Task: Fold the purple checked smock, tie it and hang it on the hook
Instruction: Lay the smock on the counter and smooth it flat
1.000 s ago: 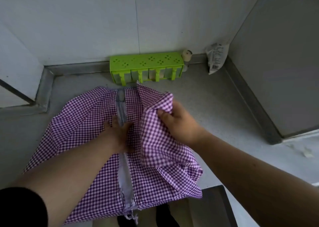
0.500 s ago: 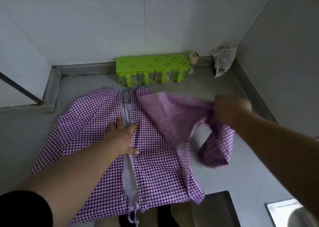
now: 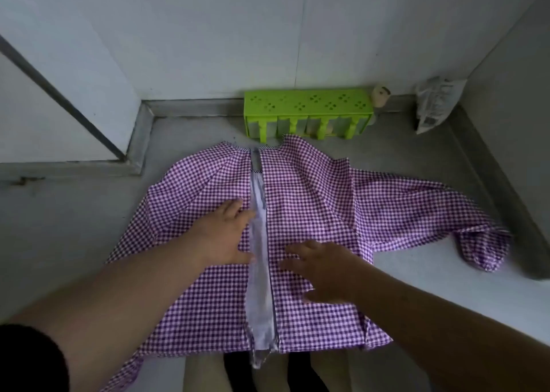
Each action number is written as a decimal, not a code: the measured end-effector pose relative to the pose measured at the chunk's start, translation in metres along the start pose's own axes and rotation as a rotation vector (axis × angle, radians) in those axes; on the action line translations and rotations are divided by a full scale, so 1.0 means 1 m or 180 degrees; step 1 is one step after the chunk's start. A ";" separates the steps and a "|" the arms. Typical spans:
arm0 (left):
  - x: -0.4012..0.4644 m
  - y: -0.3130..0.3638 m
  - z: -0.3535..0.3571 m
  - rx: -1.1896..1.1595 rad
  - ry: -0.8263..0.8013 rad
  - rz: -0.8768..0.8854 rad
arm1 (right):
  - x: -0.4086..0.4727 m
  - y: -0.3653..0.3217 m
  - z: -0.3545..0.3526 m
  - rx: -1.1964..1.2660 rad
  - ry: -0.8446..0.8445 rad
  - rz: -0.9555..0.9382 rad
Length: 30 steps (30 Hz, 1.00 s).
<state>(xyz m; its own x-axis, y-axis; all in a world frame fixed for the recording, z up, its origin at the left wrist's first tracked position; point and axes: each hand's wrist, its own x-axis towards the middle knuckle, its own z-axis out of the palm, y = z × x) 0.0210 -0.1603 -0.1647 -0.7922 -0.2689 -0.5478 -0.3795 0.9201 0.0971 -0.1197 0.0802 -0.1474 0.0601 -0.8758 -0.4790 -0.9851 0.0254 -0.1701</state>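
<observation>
The smock (image 3: 312, 213) looks thin, light and limp under both flat, wide-open hands (image 3: 220, 236) (image 3: 324, 269) holding nothing; take it by the sleeve (image 3: 446, 213).

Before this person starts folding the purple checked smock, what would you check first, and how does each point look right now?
1. Smock spread flat on the counter: mostly ok, some wrinkles near the right shoulder.
2. Right sleeve laid out: ok, stretched sideways, though its cuff end is bunched.
3. Left sleeve laid out: cannot tell, the left arm hides that side.
4. Centre opening strip straight: ok, it runs top to bottom between the hands.
5. Both hands free: ok, left hand and right hand rest open on the cloth.
6. Room to fold: ok, the green rack sits just beyond the collar.
</observation>
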 end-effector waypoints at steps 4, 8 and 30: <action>-0.024 -0.004 0.022 0.0374 -0.0294 -0.0075 | 0.009 0.000 0.008 -0.0321 0.0075 0.0236; -0.027 -0.007 0.032 0.0440 -0.0377 -0.0078 | 0.014 -0.020 0.014 -0.0487 0.0571 -0.0268; -0.022 -0.007 0.035 0.0146 -0.0346 -0.0115 | 0.046 -0.084 0.015 0.0037 0.0180 -0.0503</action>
<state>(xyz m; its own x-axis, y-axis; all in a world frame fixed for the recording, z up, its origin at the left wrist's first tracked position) 0.0577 -0.1507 -0.1828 -0.7210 -0.2721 -0.6373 -0.3827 0.9230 0.0388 -0.0320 0.0450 -0.1680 0.2048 -0.8950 -0.3964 -0.9621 -0.1096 -0.2496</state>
